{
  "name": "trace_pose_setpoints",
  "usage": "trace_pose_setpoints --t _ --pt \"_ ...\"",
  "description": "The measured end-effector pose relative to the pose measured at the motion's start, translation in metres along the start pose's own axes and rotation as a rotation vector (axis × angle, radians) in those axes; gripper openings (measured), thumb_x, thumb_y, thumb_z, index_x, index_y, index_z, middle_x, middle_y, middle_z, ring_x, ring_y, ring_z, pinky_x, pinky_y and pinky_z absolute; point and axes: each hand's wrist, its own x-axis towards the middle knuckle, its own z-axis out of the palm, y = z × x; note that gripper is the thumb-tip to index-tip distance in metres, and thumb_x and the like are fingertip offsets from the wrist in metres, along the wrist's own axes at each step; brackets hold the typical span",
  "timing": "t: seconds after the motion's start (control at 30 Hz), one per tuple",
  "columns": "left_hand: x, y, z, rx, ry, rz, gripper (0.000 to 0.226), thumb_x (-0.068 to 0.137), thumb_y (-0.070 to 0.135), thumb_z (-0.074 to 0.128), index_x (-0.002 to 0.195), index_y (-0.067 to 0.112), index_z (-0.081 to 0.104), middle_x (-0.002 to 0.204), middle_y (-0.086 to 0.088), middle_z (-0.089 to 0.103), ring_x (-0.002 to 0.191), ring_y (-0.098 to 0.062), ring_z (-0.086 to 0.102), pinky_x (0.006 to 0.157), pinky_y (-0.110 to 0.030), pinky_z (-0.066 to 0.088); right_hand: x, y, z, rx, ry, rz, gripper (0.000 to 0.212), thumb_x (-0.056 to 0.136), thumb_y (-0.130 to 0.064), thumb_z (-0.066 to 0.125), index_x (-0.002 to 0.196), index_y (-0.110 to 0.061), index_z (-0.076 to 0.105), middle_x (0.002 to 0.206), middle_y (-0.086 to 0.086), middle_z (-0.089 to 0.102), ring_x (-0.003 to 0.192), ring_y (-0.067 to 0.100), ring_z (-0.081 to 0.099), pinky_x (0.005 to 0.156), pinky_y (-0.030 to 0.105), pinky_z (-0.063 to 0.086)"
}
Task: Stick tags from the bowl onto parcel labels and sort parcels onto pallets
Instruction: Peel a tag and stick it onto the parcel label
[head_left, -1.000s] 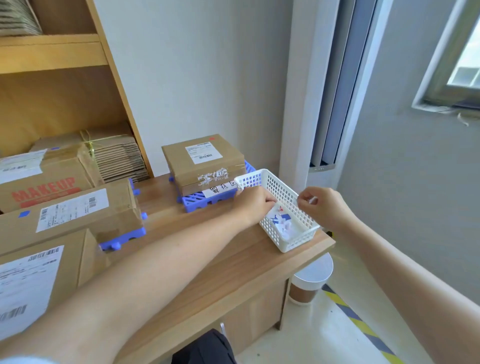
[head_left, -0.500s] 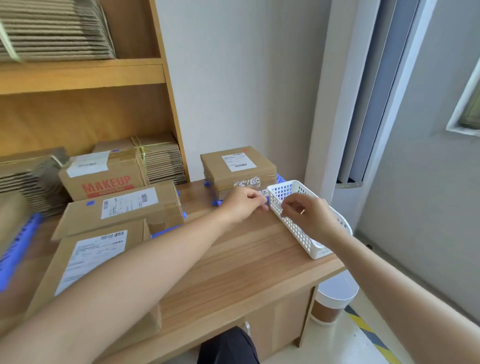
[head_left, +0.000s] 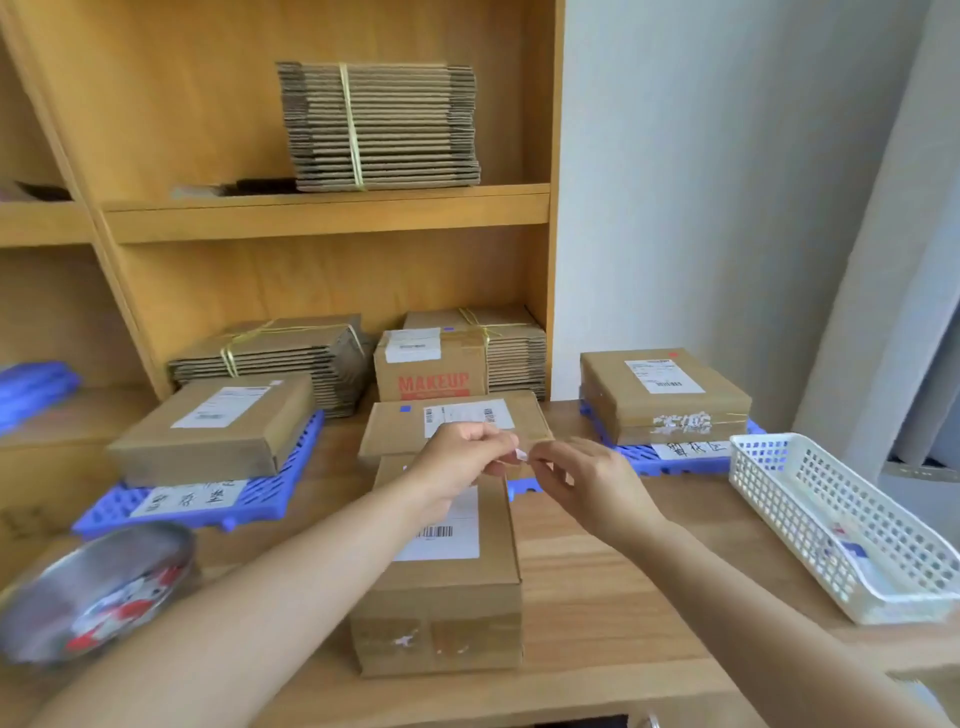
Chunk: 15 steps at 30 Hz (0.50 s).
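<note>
The round shiny metal bowl (head_left: 98, 587) is showing blurred and cut off at the left edge, its red-and-white contents indistinct. The left hand (head_left: 457, 457) is hiding part of the white label (head_left: 452, 540) on the near brown cardboard parcel (head_left: 441, 597). The small pale tag (head_left: 521, 456) it is pinching is unreadable.

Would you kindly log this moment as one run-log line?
phase: tag held, not yet stuck | left hand: pinches tag | right hand: pinches same tag | where: over front parcel | bowl: far left
</note>
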Motion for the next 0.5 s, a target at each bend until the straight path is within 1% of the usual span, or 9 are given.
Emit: trace_pose_setpoints --t 0.03,0.1,0.2,0.27,0.33,0.37,0.4,0.43,0.5 --pt "-0.003 -0.002 -0.010 -0.001 0.017 -0.002 0.018 0.094 0.026 0.069 0.102 0.011 0.074 0.086 0.005 0.078 0.074 -0.006 0.065 0.076 -0.024 0.046 0.005 -0.005 0.008 0.001 0.009 -0.021 0.004 0.092 -0.021 0.064 0.091 -0.023 0.068 0.067 -0.008 0.058 0.062 0.016 0.055 0.048 0.035 0.048" --pt "-0.008 -0.007 -0.029 -0.003 0.050 0.000 0.016 0.092 0.024 0.070 0.102 0.011 0.074 0.089 0.004 0.078 0.074 -0.005 0.065 0.074 -0.022 0.046 0.014 -0.015 0.025 0.009 0.030 -0.057 0.006 0.093 -0.025 0.063 0.091 -0.024 0.069 0.065 -0.007 0.057 0.061 0.018 0.055 0.046 0.036 0.048" --pt "-0.011 -0.012 -0.049 0.012 0.086 -0.007 0.016 0.088 0.021 0.074 0.102 0.012 0.075 0.095 -0.001 0.078 0.074 -0.005 0.064 0.068 -0.018 0.045 0.025 -0.028 0.041 0.016 0.029 -0.126 0.005 0.090 -0.018 0.068 0.092 -0.022 0.070 0.063 -0.007 0.055 0.059 0.020 0.054 0.045 0.035 0.047" --pt "-0.009 -0.018 -0.058 0.016 0.106 -0.014 0.018 0.084 0.019 0.078 0.101 0.014 0.074 0.089 0.001 0.076 0.075 -0.007 0.063 0.067 -0.018 0.044 0.029 -0.033 0.050 0.026 0.020 -0.133 0.007 0.088 -0.016 0.068 0.091 -0.022 0.070 0.063 -0.007 0.056 0.058 0.018 0.054 0.045 0.034 0.047" --pt "-0.007 -0.024 -0.065 0.020 0.135 -0.014 0.018 0.083 0.018 0.079 0.100 0.015 0.074 0.088 0.002 0.074 0.074 -0.008 0.061 0.063 -0.016 0.043 0.031 -0.036 0.055 0.063 -0.018 -0.086 0.007 0.088 -0.020 0.065 0.092 -0.023 0.070 0.066 -0.009 0.059 0.059 0.011 0.054 0.048 0.033 0.049" --pt "-0.006 -0.027 -0.067 0.019 0.146 -0.009 0.018 0.084 0.018 0.079 0.100 0.015 0.074 0.088 0.002 0.073 0.072 -0.007 0.060 0.061 -0.014 0.042 0.032 -0.037 0.056 0.097 -0.041 -0.047 0.010 0.089 -0.023 0.061 0.094 -0.024 0.069 0.069 -0.011 0.061 0.060 0.004 0.053 0.051 0.032 0.050" --pt "-0.004 -0.029 -0.069 0.015 0.155 -0.004 0.017 0.084 0.016 0.078 0.100 0.014 0.073 0.088 0.001 0.073 0.071 -0.006 0.060 0.060 -0.013 0.043 0.032 -0.038 0.057 0.152 -0.066 -0.003 0.013 0.089 -0.025 0.057 0.095 -0.024 0.069 0.073 -0.013 0.064 0.060 0.001 0.053 0.055 0.030 0.051" --pt "-0.003 -0.031 -0.071 0.014 0.158 0.000 0.016 0.085 0.016 0.078 0.100 0.013 0.073 0.089 0.000 0.073 0.070 -0.006 0.060 0.062 -0.013 0.044 0.033 -0.040 0.058 0.219 -0.085 0.052 0.015 0.090 -0.025 0.055 0.094 -0.024 0.069 0.076 -0.014 0.066 0.061 0.001 0.054 0.058 0.028 0.050" --pt "0.000 -0.035 -0.072 0.024 0.152 0.007 0.016 0.086 0.016 0.077 0.100 0.015 0.073 0.094 -0.002 0.075 0.076 -0.008 0.063 0.070 -0.018 0.046 0.041 -0.044 0.057 0.339 -0.145 0.223 0.014 0.093 -0.024 0.056 0.089 -0.027 0.069 0.078 -0.014 0.069 0.066 0.004 0.059 0.062 0.020 0.048"
